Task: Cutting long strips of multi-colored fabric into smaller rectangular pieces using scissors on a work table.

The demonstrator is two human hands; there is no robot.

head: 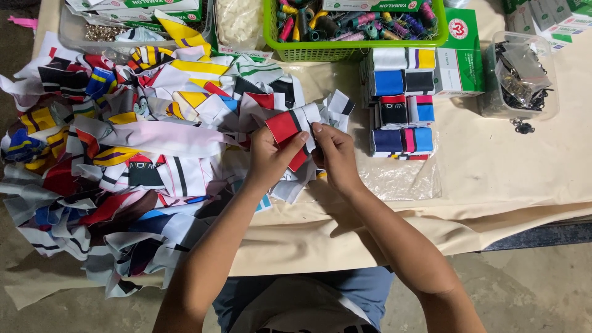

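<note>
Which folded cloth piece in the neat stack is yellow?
The top right piece in the folded stack, the white one with a purple stripe and a yellow end, beside the green box. The others show blue, black, red or pink.

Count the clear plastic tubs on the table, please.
3: one clear tub of dark metal clips at far right, one top left holding small metal pieces, one of white bits beside the green basket. Others may lie out of frame.

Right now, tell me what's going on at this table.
A person holds a red, black and white fabric piece in both hands, left hand and right hand, over a cloth-covered table. A big heap of mixed colourful fabric strips lies to the left. Neatly folded stacks sit to the right, below a green basket of thread spools.
</note>
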